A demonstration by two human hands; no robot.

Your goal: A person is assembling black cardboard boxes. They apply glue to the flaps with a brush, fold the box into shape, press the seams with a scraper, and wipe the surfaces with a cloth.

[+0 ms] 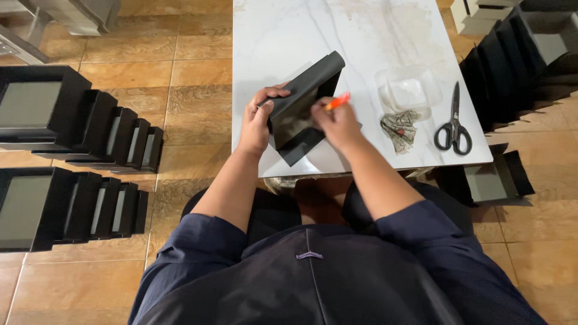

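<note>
- Gripping black box part w/ left hand, fingers curled shut on edge; could slip, tilted off table.
- Right hand pinched shut on orange tool; tip may gouge panel.
- Scissors near edge, knock risk.

black card sheet - matt | table - glossy marble look | tub - clear plastic

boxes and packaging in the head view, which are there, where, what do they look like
Black folded box: over the white table, in the left hand; right hand holds an orange tool.
Black boxes with grey panels: two rows, floor left.
Black boxes: stacked right.
Clear plastic container: near the scissors.
</note>
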